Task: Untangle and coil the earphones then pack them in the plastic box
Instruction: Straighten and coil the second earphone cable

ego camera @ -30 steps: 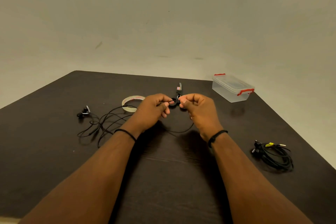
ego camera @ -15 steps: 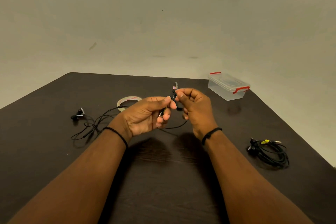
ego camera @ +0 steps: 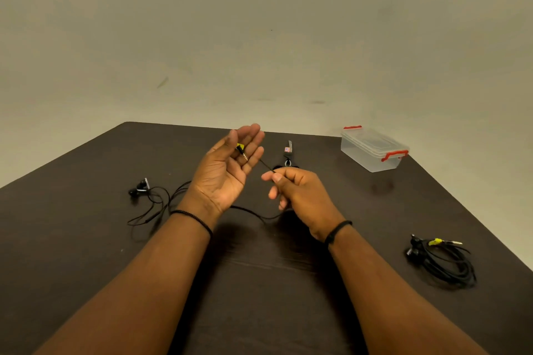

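At the near edge of the dark table (ego camera: 259,311), both forearms enter from below and converge toward the centre, leaving bare tabletop between and beside them. Near right, a coiled set of black earphones (ego camera: 444,264) with a yellow tag lies close to the table's right edge, well apart from both hands.

In the middle zone, the right hand (ego camera: 300,193) has fingers curled, with thumb and forefinger pinching the thin black cable (ego camera: 266,166) just below the plug end. From this hand the cable drops to the table, runs left under the left wrist and joins a loose tangle at mid left, ending in the earbuds (ego camera: 140,187) that lie on the surface. Open tabletop surrounds this tangle out to the left edge.

The left hand (ego camera: 227,164) is raised, palm up, with fingers straight and apart; the jack plug (ego camera: 242,151), carrying a yellow tag, rests across those fingers without being gripped.

Farther back, just beyond the right hand, scissors (ego camera: 288,155) lie on the table, partly hidden by the knuckles. Far right, the clear plastic box (ego camera: 372,150) with red latches sits lidded near the far right corner, apart from everything else. The far edge meets a plain wall (ego camera: 259,37)
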